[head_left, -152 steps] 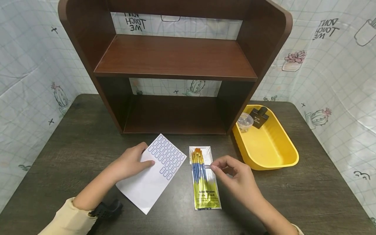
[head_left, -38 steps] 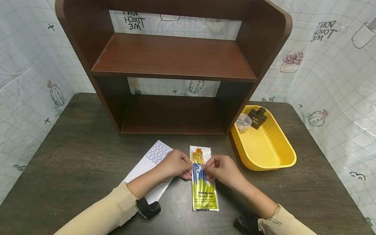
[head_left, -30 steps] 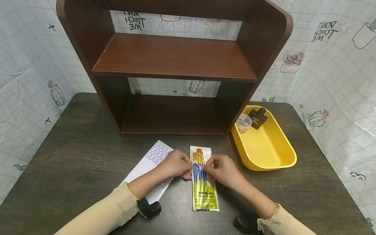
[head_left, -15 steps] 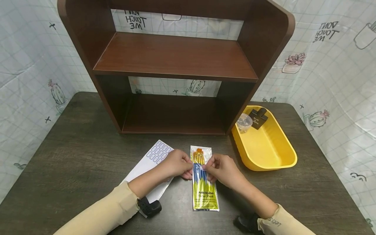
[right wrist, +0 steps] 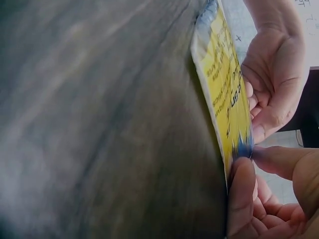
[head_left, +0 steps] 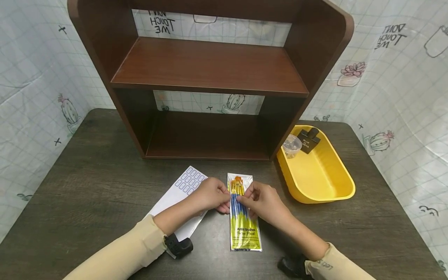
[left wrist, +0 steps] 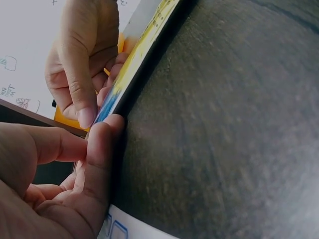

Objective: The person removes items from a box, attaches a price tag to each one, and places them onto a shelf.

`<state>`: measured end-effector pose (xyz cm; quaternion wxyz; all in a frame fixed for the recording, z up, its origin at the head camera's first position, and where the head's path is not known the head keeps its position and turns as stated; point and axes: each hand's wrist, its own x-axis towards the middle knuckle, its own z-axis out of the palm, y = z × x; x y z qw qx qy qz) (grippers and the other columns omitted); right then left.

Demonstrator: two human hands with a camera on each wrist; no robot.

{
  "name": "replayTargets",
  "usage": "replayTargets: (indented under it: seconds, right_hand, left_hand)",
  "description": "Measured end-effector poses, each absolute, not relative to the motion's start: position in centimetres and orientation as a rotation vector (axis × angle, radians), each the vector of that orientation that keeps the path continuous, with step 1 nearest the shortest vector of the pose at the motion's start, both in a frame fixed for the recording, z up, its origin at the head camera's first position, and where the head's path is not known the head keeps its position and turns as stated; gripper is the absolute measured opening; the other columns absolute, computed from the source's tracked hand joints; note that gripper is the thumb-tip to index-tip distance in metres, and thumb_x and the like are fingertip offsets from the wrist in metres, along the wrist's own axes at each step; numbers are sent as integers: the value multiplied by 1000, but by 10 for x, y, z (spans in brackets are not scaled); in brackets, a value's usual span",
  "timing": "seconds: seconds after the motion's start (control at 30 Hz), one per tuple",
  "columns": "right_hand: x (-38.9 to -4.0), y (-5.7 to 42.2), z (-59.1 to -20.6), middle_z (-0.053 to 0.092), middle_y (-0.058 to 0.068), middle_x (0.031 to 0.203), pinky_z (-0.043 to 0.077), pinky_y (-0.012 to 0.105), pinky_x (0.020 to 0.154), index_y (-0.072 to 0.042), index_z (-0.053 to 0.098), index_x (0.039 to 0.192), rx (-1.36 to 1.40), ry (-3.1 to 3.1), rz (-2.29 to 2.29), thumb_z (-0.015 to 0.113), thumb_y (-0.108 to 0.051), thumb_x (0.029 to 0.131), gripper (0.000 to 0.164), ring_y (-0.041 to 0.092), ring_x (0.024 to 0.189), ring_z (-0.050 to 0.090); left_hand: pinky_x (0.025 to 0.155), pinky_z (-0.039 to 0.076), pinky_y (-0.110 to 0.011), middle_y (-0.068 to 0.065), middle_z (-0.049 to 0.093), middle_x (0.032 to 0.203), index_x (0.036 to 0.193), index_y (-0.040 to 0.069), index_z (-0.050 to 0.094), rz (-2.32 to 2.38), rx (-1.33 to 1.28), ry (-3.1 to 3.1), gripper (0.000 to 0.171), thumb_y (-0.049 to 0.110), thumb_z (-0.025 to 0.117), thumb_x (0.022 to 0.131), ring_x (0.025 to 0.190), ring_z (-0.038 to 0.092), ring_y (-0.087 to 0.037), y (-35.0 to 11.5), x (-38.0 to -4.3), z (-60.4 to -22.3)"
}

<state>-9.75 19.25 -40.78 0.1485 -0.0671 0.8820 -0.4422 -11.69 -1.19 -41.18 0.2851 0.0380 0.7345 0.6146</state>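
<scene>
A clear pack of paintbrushes [head_left: 246, 229] with blue handles and a yellow-green printed lower part lies upright in front of the shelf. My left hand [head_left: 209, 195] pinches its left edge with thumb and index finger, seen close in the left wrist view. From the other side my right hand [head_left: 263, 202] grips the right edge, its thumb lying on the pack's face over the blue handles. Whatever is under that thumb is hidden. Partly beneath my left forearm lies a white sheet of blue-bordered labels [head_left: 171, 196].
Behind the hands stands a dark brown two-level shelf [head_left: 210, 68]. To the right, a yellow tray [head_left: 316, 175] holds a black bottle [head_left: 308, 140] and a small clear lidded cup [head_left: 292, 144]. Patterned sheeting hangs around the dark table [head_left: 87, 186].
My left hand has left the label sheet for the pack's left edge. The small label my right fingers held is now out of sight; that thumb has slid slightly left on the pack.
</scene>
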Motion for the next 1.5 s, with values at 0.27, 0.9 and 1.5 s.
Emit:
replayTargets:
  seconds: [0.27, 0.9, 1.5]
  right_hand:
    - [-95, 189, -407, 62, 4, 63, 53, 27, 46, -3, 61, 91, -190, 2557, -1249, 81, -18, 92, 25, 13, 49, 61]
    - [-89, 196, -407, 67, 7, 74, 57, 28, 52, -2, 64, 97, -202, 2573, -1313, 75, -16, 96, 18, 14, 58, 64]
    - [-76, 193, -404, 72, 12, 96, 56, 24, 59, 4, 62, 122, -161, 2575, -1351, 75, -15, 96, 35, 11, 75, 65]
  left_hand:
    - [57, 60, -22, -17, 73, 71, 91, -11, 67, 1642, 101, 1957, 11, -7, 56, 91, 54, 66, -8, -12, -117, -411]
    - [62, 63, -30, -5, 63, 68, 94, -6, 61, 1725, 87, 2021, 5, -2, 58, 94, 56, 66, -10, -9, -113, -413]
    - [66, 60, -25, 0, 59, 70, 91, 2, 51, 1977, 67, 1933, 6, -1, 47, 94, 66, 62, -11, -21, -123, -415]
